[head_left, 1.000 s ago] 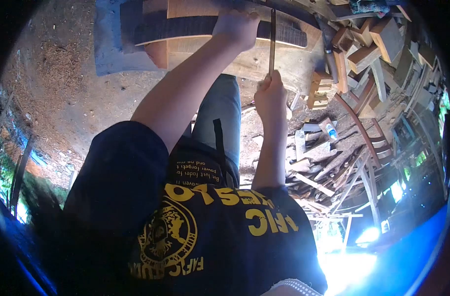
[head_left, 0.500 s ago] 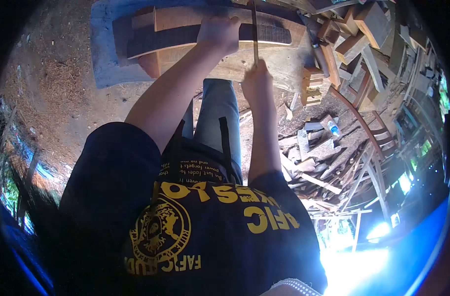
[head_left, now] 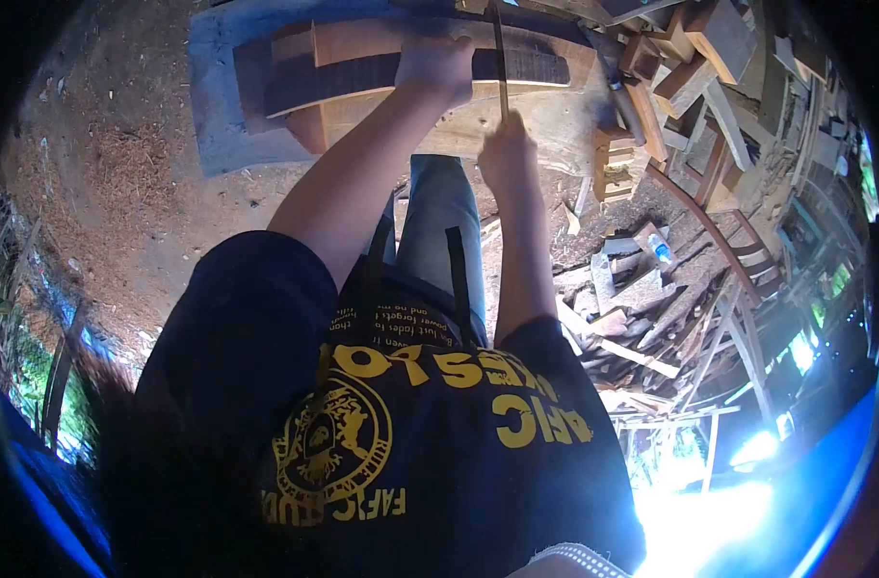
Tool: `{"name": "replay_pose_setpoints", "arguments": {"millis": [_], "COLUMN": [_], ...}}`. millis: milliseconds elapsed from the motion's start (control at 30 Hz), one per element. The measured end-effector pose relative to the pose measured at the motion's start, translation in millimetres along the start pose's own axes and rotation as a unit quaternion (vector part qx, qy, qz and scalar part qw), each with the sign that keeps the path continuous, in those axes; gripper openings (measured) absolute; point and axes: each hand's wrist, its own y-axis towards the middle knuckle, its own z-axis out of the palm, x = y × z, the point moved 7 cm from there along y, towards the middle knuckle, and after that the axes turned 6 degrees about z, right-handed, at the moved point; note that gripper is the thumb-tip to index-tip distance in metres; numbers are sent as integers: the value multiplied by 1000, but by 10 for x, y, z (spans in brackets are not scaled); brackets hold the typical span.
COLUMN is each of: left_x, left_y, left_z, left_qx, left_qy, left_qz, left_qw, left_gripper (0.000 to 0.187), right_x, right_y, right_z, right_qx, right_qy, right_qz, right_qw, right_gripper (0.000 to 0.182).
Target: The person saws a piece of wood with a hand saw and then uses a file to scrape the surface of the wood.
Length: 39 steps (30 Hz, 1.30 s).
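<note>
A long curved wooden piece (head_left: 353,77) with a dark face lies across the wooden work surface (head_left: 555,125). My left hand (head_left: 437,69) is closed around this piece right of its middle. Just to the right, my right hand (head_left: 508,152) is wrapped round the near end of a long thin tool (head_left: 502,63), which looks like a saw blade seen edge-on. The blade points away from me and crosses the curved piece near its right part. The tool's handle is hidden in my fingers.
Stacked wood blocks (head_left: 616,166) stand at the surface's right edge. Beyond are cut timber pieces (head_left: 723,39), a curved wooden frame (head_left: 699,217), scrap wood (head_left: 642,318) and a plastic bottle (head_left: 660,249) on the ground. Sawdust (head_left: 121,164) covers the ground at left.
The whole view has shifted slightly, so most things appear a little further right. Both hands keep their holds, and my right hand sits slightly nearer to me on the tool's side.
</note>
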Motion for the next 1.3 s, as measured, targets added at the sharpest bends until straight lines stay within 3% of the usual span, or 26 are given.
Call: {"name": "replay_pose_setpoints", "arguments": {"millis": [33, 133, 200, 333, 433, 533, 600, 633, 867, 1000, 1167, 1300], "left_x": [12, 39, 5, 13, 17, 18, 21, 22, 27, 16, 38, 22], "left_y": [30, 55, 35, 52, 54, 38, 56, 49, 53, 52, 73, 67], "left_z": [-19, 25, -41, -2, -44, -73, -68, -37, -43, -59, -18, -73], "left_qx": [-29, -2, 7, 64, -12, 2, 24, 47, 45, 51, 64, 38], "left_qy": [-1, -5, -3, -14, 3, -15, -21, -27, -24, -19, -20, -41], "left_qz": [3, -14, -8, 6, 10, 0, -2, -5, -6, -6, -10, -4], "left_qw": [1000, 1000, 1000, 998, 1000, 1000, 999, 999, 999, 998, 998, 998], "left_gripper": [29, 31, 30, 30, 29, 29, 28, 27, 28, 29, 30, 29], "right_x": [-17, -216, -94, 168, -24, -137, 29, 111, -145, 185, -81, 49], "right_y": [-104, -345, -156, 106, -234, -245, 99, 217, -273, 145, -324, -119], "right_z": [-27, -49, -73, -58, -85, -52, -5, -41, -54, -103, -130, -175], "right_qx": [0, 29, 5, -6, -1, 29, 16, -8, 18, 8, 38, 38], "right_qy": [-1, 24, 14, 5, -13, 12, -40, 1, 1, -22, -8, 8], "right_qz": [-1, 69, 1, -27, 3, 40, -5, -11, 16, -8, 43, 14], "right_qw": [1000, 997, 1000, 1000, 1000, 999, 999, 1000, 1000, 1000, 998, 999], "right_gripper": [14, 14, 15, 15, 14, 14, 18, 12, 15, 13, 14, 14]}}
